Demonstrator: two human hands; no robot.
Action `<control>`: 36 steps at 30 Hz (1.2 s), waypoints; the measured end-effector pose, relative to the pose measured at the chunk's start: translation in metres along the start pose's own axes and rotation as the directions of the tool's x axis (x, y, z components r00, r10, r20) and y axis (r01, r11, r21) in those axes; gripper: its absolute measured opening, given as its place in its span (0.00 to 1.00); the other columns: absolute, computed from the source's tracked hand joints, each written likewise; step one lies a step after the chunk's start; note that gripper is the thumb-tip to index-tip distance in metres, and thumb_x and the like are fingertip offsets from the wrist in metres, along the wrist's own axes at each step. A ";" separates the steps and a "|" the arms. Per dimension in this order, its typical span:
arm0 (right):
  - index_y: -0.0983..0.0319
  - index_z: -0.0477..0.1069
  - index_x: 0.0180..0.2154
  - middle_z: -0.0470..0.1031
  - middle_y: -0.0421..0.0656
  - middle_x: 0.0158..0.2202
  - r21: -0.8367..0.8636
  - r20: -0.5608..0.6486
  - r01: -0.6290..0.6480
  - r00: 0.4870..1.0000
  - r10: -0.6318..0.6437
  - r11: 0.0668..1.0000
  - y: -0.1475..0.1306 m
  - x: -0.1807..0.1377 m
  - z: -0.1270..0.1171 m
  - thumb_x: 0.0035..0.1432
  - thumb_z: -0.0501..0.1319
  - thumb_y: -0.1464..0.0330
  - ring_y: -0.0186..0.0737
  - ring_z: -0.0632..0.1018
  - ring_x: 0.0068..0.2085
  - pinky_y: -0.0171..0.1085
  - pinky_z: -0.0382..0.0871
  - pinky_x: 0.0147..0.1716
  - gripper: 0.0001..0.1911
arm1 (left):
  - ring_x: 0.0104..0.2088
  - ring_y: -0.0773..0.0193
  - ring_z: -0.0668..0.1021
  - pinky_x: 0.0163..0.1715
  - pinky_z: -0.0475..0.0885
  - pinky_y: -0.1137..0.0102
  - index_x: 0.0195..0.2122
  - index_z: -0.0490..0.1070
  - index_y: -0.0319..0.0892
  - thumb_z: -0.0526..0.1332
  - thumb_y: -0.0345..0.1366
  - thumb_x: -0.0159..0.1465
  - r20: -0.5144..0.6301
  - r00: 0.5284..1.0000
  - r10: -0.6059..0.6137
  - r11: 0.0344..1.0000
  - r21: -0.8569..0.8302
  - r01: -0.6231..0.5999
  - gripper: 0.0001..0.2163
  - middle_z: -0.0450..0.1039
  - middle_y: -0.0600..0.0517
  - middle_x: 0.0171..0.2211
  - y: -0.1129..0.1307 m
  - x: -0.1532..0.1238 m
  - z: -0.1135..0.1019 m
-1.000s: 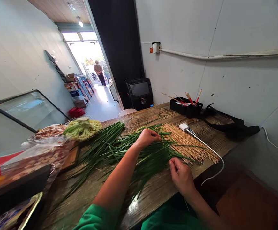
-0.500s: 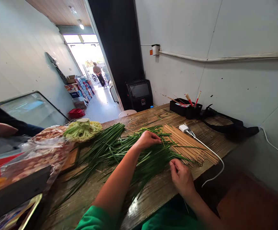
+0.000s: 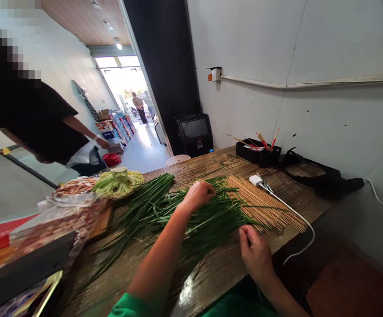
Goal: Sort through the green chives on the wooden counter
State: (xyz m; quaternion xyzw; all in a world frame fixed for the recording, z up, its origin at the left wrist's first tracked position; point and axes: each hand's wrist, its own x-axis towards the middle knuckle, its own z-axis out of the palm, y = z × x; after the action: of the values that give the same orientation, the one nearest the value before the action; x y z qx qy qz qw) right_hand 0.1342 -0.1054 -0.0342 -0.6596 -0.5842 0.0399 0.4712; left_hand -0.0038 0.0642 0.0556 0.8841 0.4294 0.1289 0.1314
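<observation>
A long heap of green chives [image 3: 165, 211] lies across the wooden table [image 3: 217, 264]. My left hand [image 3: 198, 195] rests curled on top of the chives, its fingers closed on a few stalks. My right hand [image 3: 255, 253] sits near the table's front edge at the chives' cut ends, fingers pinched on a thin stalk or stick that I cannot make out. A spread of bamboo skewers [image 3: 264, 202] lies just right of the chives, between my two hands and the wall.
A cauliflower [image 3: 118, 181] and plastic-wrapped food [image 3: 62, 211] sit at the left. A white charger with cable [image 3: 256, 180], a black holder with chopsticks [image 3: 259, 154] and a black bag [image 3: 319, 178] line the wall. A person in black [image 3: 36, 123] stands at the left.
A person in black has stepped into view at the left. My left hand has shifted slightly left on the chives; my right hand has dropped a little toward the table edge.
</observation>
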 end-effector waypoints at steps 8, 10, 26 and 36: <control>0.61 0.67 0.29 0.72 0.40 0.19 -0.036 0.014 0.025 1.000 -0.024 0.999 0.000 0.003 -0.001 0.64 0.46 0.61 0.36 0.72 0.18 0.32 0.59 0.19 0.18 | 0.34 0.62 0.76 0.35 0.67 0.72 0.33 0.78 0.43 0.63 0.34 0.52 0.147 0.986 -0.082 0.987 0.147 0.061 0.08 0.77 0.50 0.31 -0.014 0.007 0.029; 0.61 0.67 0.29 0.72 0.40 0.19 -0.037 0.020 0.030 0.999 -0.029 0.999 0.000 0.003 -0.001 0.64 0.46 0.61 0.36 0.72 0.18 0.32 0.59 0.19 0.18 | 0.33 0.63 0.75 0.34 0.67 0.73 0.33 0.77 0.43 0.63 0.36 0.53 0.162 0.982 -0.095 0.993 0.089 0.082 0.08 0.76 0.52 0.30 -0.017 0.008 0.031; 0.60 0.65 0.29 0.72 0.40 0.20 -0.014 0.039 0.002 0.999 -0.002 1.000 0.000 0.004 0.000 0.63 0.46 0.62 0.36 0.72 0.20 0.32 0.60 0.20 0.16 | 0.30 0.67 0.75 0.34 0.69 0.72 0.34 0.72 0.37 0.56 0.29 0.55 -0.044 0.998 -0.053 0.946 -0.323 0.036 0.08 0.75 0.50 0.29 -0.010 0.009 0.024; 0.61 0.65 0.29 0.70 0.39 0.20 0.002 0.064 0.005 0.998 -0.005 1.000 -0.001 0.004 -0.001 0.63 0.46 0.63 0.34 0.71 0.20 0.32 0.59 0.21 0.15 | 0.27 0.69 0.73 0.31 0.67 0.74 0.39 0.75 0.33 0.60 0.34 0.54 0.032 0.998 -0.048 0.777 -0.627 0.058 0.14 0.77 0.50 0.29 0.001 0.009 0.027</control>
State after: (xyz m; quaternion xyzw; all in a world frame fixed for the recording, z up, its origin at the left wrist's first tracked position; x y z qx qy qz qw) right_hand 0.1357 -0.1027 -0.0306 -0.6562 -0.6005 0.0605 0.4529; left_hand 0.0115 0.0672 0.0319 0.7784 0.3858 0.2546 0.4247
